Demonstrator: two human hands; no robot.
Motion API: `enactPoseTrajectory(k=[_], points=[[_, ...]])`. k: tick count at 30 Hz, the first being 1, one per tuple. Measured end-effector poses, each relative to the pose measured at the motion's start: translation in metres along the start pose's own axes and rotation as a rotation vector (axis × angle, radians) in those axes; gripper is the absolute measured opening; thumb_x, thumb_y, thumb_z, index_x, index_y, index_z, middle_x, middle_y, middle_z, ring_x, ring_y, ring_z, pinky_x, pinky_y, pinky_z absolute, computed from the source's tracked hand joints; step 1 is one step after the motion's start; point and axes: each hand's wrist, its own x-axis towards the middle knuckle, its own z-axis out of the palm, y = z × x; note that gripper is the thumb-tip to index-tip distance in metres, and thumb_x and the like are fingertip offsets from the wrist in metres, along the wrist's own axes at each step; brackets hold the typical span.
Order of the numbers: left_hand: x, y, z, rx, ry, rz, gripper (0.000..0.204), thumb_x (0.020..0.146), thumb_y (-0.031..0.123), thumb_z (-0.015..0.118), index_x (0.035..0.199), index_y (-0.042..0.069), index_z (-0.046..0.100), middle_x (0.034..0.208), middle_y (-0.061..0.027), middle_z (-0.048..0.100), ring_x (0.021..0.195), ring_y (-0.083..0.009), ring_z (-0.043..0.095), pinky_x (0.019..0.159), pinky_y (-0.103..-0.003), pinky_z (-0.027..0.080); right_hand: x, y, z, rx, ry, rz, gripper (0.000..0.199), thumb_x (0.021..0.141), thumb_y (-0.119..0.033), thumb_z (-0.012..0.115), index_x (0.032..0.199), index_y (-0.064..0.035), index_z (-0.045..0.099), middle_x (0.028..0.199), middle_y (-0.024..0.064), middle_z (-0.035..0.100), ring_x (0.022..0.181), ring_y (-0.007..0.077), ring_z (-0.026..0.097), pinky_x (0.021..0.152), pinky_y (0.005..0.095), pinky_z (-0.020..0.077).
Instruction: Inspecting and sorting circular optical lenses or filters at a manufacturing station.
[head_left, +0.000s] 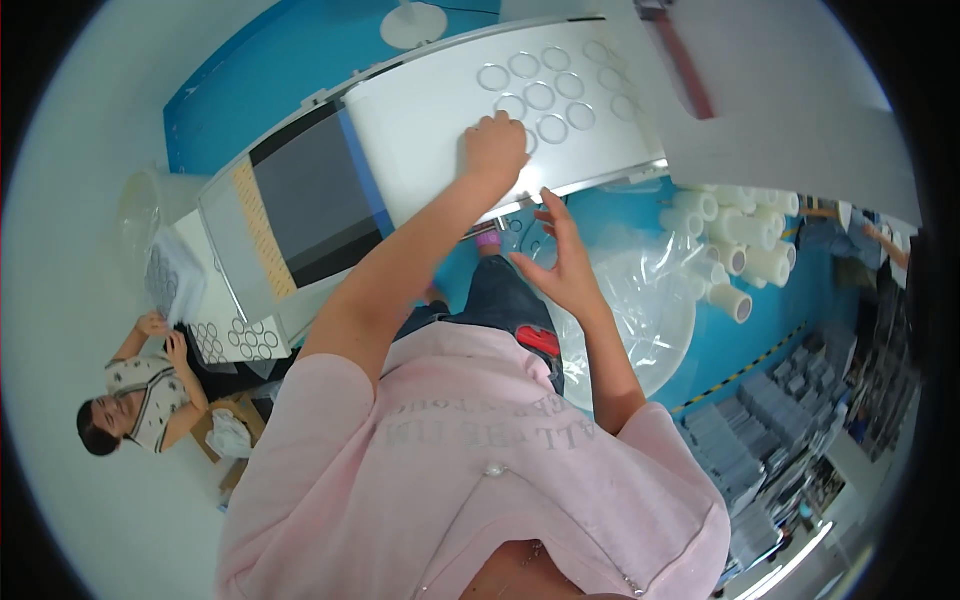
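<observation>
My left hand (497, 148) rests over the white belt (410, 140), its fingers bent down and their tips hidden. Whatever they may hold does not show. One pale ring (532, 141) peeks out beside that hand, and another ring (510, 106) lies just past its fingers. Several more thin rings, such as this ring (540, 96), lie flat in loose rows on the belt. Off the belt's near edge, my right hand (565, 262) is open, thumb and fingers apart, with nothing visible in it.
Left of the belt is a dark panel (320, 190) with a blue edge strip. A large clear plastic bag (640, 320) stands at my right, near several white film rolls (735, 260). Grey stacks (740, 420) lie farther right. Another person (150, 390) sits at the left by a white table (245, 340) with dark rings.
</observation>
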Motion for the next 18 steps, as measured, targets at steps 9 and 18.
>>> enactPoseTrajectory(k=[9,18], points=[[-0.035,-0.012,-0.005,-0.374,0.143,-0.084,0.038,0.071,0.03,0.074,0.095,0.004,0.061,0.099,-0.0121,0.059,0.097,-0.0279,0.057,0.081,-0.042,0.048,0.015,-0.007,0.023,0.068,-0.06,-0.011,0.063,0.083,-0.001,0.068,0.138,-0.0016,0.038,0.131,0.0121,0.049,0.103,0.0175,0.056,0.093,0.0316,0.0465],[-0.247,-0.18,-0.066,-0.519,0.998,-0.571,0.007,0.083,0.006,0.063,0.089,0.007,0.059,0.082,-0.0093,0.057,0.075,-0.0263,0.058,0.066,-0.035,0.048,0.053,-0.051,0.122,0.189,-0.538,-0.02,0.042,0.09,-0.002,0.061,0.129,-0.0037,0.046,0.108,0.0066,0.059,0.086,0.0101,0.056,0.078,0.0231,0.0475]])
